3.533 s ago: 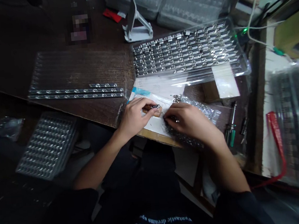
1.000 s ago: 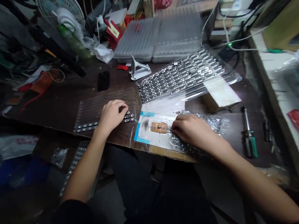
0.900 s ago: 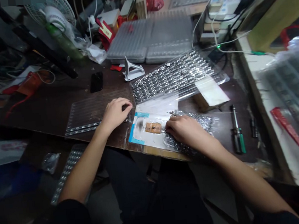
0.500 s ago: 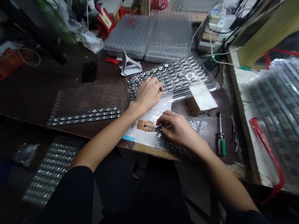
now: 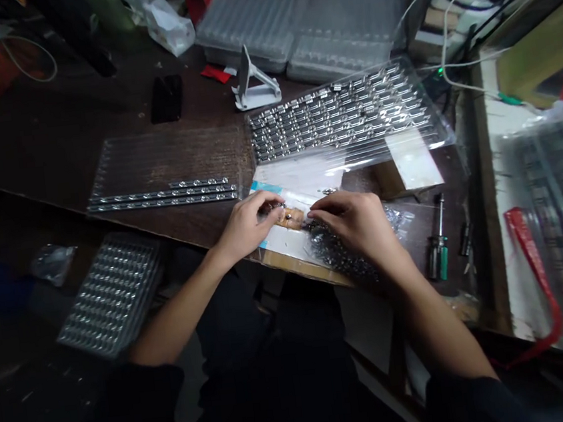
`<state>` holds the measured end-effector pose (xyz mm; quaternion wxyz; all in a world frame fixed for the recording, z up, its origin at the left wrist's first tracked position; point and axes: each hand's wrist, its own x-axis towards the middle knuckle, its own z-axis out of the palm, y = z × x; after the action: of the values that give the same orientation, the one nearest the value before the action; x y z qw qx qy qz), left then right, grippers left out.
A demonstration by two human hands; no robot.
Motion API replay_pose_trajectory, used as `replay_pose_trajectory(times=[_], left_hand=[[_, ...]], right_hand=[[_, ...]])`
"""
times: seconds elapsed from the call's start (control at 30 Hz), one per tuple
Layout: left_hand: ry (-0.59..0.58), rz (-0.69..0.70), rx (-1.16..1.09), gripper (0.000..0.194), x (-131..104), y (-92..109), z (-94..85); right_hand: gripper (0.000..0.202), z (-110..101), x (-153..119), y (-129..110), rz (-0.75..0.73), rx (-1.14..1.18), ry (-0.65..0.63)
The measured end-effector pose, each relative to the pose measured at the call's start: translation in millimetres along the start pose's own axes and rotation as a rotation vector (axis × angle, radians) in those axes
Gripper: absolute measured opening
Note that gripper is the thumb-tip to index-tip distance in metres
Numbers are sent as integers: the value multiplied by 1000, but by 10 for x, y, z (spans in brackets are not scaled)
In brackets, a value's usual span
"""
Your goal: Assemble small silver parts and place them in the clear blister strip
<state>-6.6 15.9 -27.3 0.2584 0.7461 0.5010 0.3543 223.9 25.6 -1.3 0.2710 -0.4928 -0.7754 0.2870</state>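
Note:
A tan block (image 5: pixel 291 218) with a small dark metal bit on it lies on white paper at the table's front edge. My left hand (image 5: pixel 249 226) is at its left end, fingers curled and pinched on a small metal part (image 5: pixel 277 206). At the block's right end is my right hand (image 5: pixel 355 220), thumb and forefinger pressed together; what they hold is too small to make out. A heap of small shiny metal pieces (image 5: pixel 339 252) lies under and beside my right hand, partly hidden by it. Behind, a clear tray (image 5: pixel 342 114) holds rows of metal parts.
A ribbed clear tray (image 5: pixel 165 159) to the left holds a few filled rows. A screwdriver (image 5: pixel 440 241) lies right, near a small box (image 5: pixel 410 164). Further back are a white stand (image 5: pixel 255 89), a phone (image 5: pixel 166 99) and stacked clear trays (image 5: pixel 342 23). More filled trays (image 5: pixel 109 293) sit lower left.
My left hand has come from the tray of metal parts down to the tan block's left end. My right hand stays by the block's right end. The view has tilted downward.

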Motion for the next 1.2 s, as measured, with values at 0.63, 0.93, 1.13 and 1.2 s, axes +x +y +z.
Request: replay_pose_trajectory(times=[0.63, 0.93, 1.13, 1.2], left_hand=[[-4, 101, 144, 6, -118, -86, 122], [150, -40, 140, 6, -197, -88, 34], [32, 3, 231, 12, -252, -78, 3], [66, -30, 228, 11, -228, -57, 9]], right_hand=[[24, 286, 58, -67, -72, -311, -96], [25, 343, 71, -86, -186, -176, -181], [30, 356, 56, -120, -243, -278, -260], [26, 291, 59, -98, -209, -229, -240]])
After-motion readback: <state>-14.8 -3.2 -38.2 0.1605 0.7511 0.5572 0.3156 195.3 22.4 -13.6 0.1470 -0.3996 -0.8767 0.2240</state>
